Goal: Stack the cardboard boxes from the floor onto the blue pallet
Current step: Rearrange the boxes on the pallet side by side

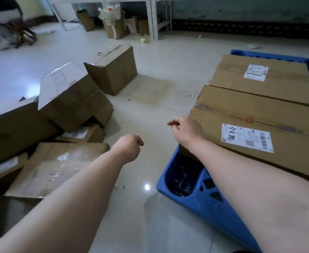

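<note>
The blue pallet (195,194) lies mostly hidden under two boxes, and the right and bottom edges cut it off. The right arm (241,170) covers the near left corner of the near box (250,114), whose label (247,137) carries print too small to read. The left hand (128,147) hides its own fingers behind its back. On the left, a tilted box (71,95) half covers a small box (84,133). A dark shape (2,24) at far left is blurred.
</note>
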